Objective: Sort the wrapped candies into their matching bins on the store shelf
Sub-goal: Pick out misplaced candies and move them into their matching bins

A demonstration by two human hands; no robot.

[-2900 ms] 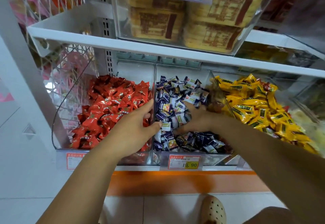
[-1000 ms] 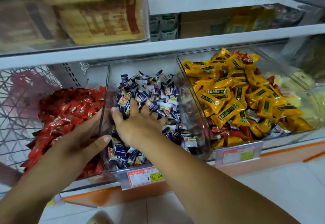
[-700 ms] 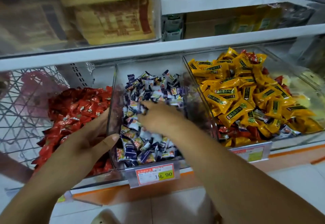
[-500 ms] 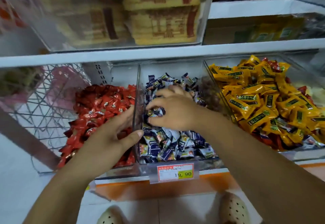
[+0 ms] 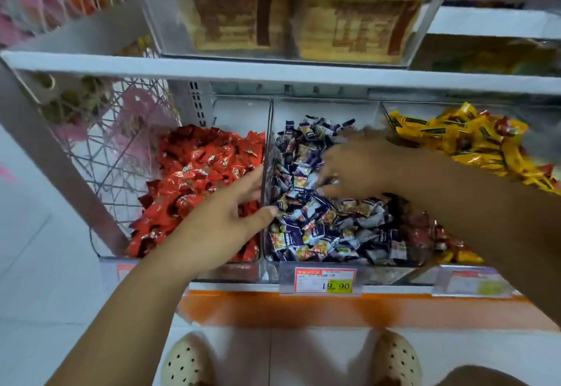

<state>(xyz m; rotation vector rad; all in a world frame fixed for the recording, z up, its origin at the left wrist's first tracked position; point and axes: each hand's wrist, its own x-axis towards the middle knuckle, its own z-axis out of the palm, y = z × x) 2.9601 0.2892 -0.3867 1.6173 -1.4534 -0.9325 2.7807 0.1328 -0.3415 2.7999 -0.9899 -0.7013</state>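
The shelf (image 5: pixel 236 287) bears three clear bins touching side by side: left bin (image 5: pixel 230 270); middle bin (image 5: pixel 328 108); right bin (image 5: pixel 419 108); price tags (image 5: pixel 324 281) hang along its front.

Three clear bins in a row here: red candies (image 5: pixel 200 173) on the left, purple candies (image 5: pixel 328 228) in the middle bin (image 5: pixel 328 109), yellow candies (image 5: pixel 455 140) on the right. The left hand (image 5: pixel 224 218) straddles the divider (image 5: pixel 268 130), with straight fingers on the red side and the thumb on the purple side. The right hand (image 5: pixel 355 167) is down in the purple pile, too blurry to read the grip. The price tag (image 5: pixel 324 279) says 19.90.
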